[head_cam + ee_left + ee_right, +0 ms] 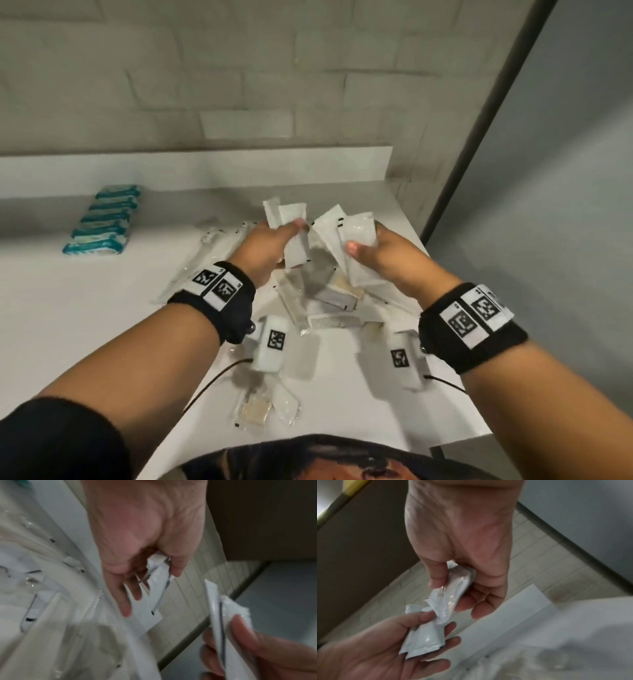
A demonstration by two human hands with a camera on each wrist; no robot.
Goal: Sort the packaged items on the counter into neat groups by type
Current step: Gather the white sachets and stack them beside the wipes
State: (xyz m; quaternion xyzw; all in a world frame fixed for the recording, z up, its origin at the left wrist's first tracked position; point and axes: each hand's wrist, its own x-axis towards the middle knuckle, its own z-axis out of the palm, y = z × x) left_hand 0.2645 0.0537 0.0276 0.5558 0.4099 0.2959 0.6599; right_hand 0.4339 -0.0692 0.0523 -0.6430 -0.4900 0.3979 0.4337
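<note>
Both hands are raised above the counter [85, 308], each holding white sachets. My left hand [270, 246] pinches two white sachets [291, 222] between thumb and fingers; in the left wrist view these sachets [157, 582] hang from the fingers. My right hand [376, 253] grips two more white sachets [356, 240], seen crumpled in the right wrist view [453, 592]. Below the hands lies a mixed pile of clear and white packets [329, 301]. A row of teal-and-white packets [102, 222] lies sorted at the back left.
Long clear-wrapped items [209, 253] lie left of the pile. More small packets [267, 404] sit near the front edge. A tiled wall [239, 85] backs the counter, and the counter's right edge [455, 342] drops off beside a grey panel.
</note>
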